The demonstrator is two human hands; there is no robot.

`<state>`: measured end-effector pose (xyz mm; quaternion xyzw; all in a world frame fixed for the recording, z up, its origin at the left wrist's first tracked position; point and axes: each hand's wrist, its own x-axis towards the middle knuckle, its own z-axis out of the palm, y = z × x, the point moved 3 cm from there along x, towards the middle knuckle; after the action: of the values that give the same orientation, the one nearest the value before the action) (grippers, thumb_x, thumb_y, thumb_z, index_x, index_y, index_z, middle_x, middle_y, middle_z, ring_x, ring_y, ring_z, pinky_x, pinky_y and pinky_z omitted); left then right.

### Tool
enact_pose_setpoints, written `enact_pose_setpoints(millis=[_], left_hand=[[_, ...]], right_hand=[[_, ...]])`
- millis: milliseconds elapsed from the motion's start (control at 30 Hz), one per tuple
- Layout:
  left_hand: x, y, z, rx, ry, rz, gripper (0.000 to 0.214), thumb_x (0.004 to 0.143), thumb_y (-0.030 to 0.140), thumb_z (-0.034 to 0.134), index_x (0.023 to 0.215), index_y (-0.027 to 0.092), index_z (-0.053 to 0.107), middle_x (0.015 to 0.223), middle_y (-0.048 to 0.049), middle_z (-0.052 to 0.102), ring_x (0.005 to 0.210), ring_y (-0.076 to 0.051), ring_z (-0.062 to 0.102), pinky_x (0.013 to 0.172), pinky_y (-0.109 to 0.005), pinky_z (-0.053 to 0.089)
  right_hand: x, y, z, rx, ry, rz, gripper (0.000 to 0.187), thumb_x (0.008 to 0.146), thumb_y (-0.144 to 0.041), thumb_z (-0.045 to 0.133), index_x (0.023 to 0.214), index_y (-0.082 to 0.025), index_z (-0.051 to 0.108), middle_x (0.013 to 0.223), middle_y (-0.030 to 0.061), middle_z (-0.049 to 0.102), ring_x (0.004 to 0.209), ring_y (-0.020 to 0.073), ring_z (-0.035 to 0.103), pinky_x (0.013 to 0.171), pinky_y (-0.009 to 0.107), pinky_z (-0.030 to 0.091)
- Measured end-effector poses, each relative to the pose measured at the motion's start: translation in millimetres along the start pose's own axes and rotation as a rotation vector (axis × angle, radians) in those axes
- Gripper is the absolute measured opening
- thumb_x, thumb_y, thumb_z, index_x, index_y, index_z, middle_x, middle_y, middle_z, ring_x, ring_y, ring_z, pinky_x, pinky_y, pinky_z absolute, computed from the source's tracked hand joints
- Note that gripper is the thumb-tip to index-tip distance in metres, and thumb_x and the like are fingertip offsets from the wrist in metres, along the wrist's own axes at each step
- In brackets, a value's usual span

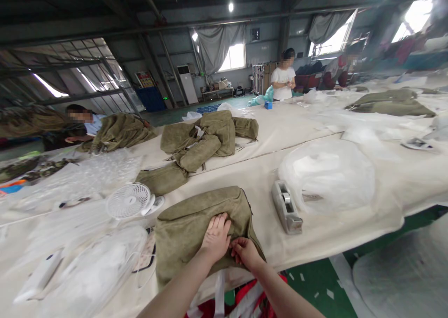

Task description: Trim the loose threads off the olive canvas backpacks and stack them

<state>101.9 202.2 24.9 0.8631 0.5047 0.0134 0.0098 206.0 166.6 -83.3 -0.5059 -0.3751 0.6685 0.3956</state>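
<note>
An olive-green fabric bag (189,220) lies on its side on the cloth-covered table, close in front of me. My left hand (217,234) rests flat on top of it, fingers stretched out and pressing the cloth. Just right of it, my right hand (245,252) is closed in a pinch at the bag's near right part. Whatever is between those fingertips is too small or hidden to make out. A dark zipper edge runs along the bag's right side.
A tape dispenser (287,207) and clear plastic bags (329,173) lie to the right. On the left are a small white fan (129,200) and more plastic (105,257). Several olive bags (217,131) are piled beyond. Other people (283,78) are at the far tables.
</note>
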Motion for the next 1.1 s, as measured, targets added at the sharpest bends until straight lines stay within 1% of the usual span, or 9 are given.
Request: enact_pose_setpoints(millis=[100, 267, 367, 533, 667, 833, 900, 1000, 1100], left_hand=[[4, 4, 6.9, 0.012, 0.029, -0.044, 0.040, 0.080, 0.028, 0.049, 0.118, 0.018, 0.050, 0.138, -0.0127, 0.037, 0.126, -0.029, 0.033, 0.108, -0.046, 0.023], [12, 5, -4.6, 0.000, -0.022, 0.061, 0.038, 0.074, 0.029, 0.055, 0.111, 0.020, 0.052, 0.138, -0.0107, 0.037, 0.126, -0.027, 0.033, 0.107, -0.042, 0.025], [12, 1, -6.9, 0.037, -0.016, 0.103, 0.038, 0.074, 0.027, 0.054, 0.111, 0.019, 0.053, 0.137, -0.0095, 0.040, 0.125, -0.026, 0.035, 0.108, -0.040, 0.023], [10, -2, 10.7, 0.080, 0.034, 0.102, 0.038, 0.081, 0.029, 0.048, 0.117, 0.016, 0.052, 0.137, -0.0106, 0.041, 0.127, -0.025, 0.034, 0.111, -0.041, 0.020], [11, 0, 23.0, 0.119, 0.105, 0.073, 0.043, 0.080, 0.031, 0.049, 0.119, 0.013, 0.051, 0.135, -0.0137, 0.044, 0.125, -0.026, 0.037, 0.110, -0.042, 0.022], [19, 9, 39.1, 0.169, 0.248, -0.079, 0.038, 0.079, 0.020, 0.048, 0.115, 0.010, 0.055, 0.128, -0.0146, 0.050, 0.119, -0.027, 0.043, 0.104, -0.044, 0.031], [21, 13, 42.6, 0.173, 0.293, -0.101, 0.037, 0.079, 0.014, 0.045, 0.113, 0.011, 0.056, 0.125, -0.0146, 0.051, 0.116, -0.026, 0.045, 0.101, -0.044, 0.034], [16, 14, 37.8, 0.126, 0.282, -0.082, 0.039, 0.077, 0.016, 0.046, 0.114, 0.013, 0.056, 0.127, -0.0134, 0.051, 0.116, -0.026, 0.045, 0.100, -0.044, 0.035], [-7, 3, 25.6, 0.081, 0.263, -0.078, 0.054, 0.075, 0.027, 0.051, 0.127, 0.013, 0.047, 0.138, -0.0133, 0.042, 0.124, -0.028, 0.038, 0.106, -0.046, 0.029]], right_hand=[[-2, -1, -1, -0.003, 0.003, -0.001, 0.033, 0.067, -0.049, 0.056, 0.072, -0.017, 0.054, 0.051, -0.0037, 0.056, 0.034, 0.0063, 0.040, 0.037, 0.020, 0.026], [-2, 0, -2, 0.008, -0.002, -0.004, 0.036, 0.065, -0.051, 0.057, 0.072, -0.016, 0.055, 0.051, -0.0036, 0.056, 0.034, 0.0057, 0.040, 0.037, 0.020, 0.027], [1, 3, -2, 0.010, 0.006, 0.002, 0.037, 0.065, -0.051, 0.056, 0.074, -0.015, 0.056, 0.050, -0.0041, 0.055, 0.033, 0.0058, 0.040, 0.036, 0.020, 0.026], [1, 3, -1, 0.002, 0.004, 0.002, 0.036, 0.066, -0.051, 0.056, 0.073, -0.016, 0.055, 0.050, -0.0040, 0.056, 0.033, 0.0059, 0.039, 0.036, 0.020, 0.027], [0, 1, -2, -0.047, 0.027, 0.021, 0.036, 0.067, -0.051, 0.057, 0.074, -0.016, 0.055, 0.052, -0.0035, 0.057, 0.035, 0.0058, 0.041, 0.038, 0.020, 0.028], [2, 3, -4, -0.082, 0.065, 0.040, 0.036, 0.070, -0.051, 0.055, 0.074, -0.016, 0.055, 0.054, -0.0024, 0.058, 0.037, 0.0062, 0.043, 0.040, 0.020, 0.031], [2, 5, -5, -0.083, 0.074, 0.041, 0.035, 0.071, -0.050, 0.055, 0.075, -0.016, 0.055, 0.055, -0.0022, 0.058, 0.038, 0.0066, 0.044, 0.040, 0.020, 0.032], [2, 6, -4, -0.099, 0.073, 0.043, 0.032, 0.073, -0.047, 0.054, 0.076, -0.016, 0.056, 0.054, -0.0022, 0.058, 0.038, 0.0070, 0.044, 0.041, 0.020, 0.033], [0, 7, -4, -0.123, 0.069, 0.032, 0.028, 0.074, -0.044, 0.054, 0.076, -0.017, 0.057, 0.054, -0.0025, 0.058, 0.037, 0.0072, 0.044, 0.041, 0.020, 0.033]])
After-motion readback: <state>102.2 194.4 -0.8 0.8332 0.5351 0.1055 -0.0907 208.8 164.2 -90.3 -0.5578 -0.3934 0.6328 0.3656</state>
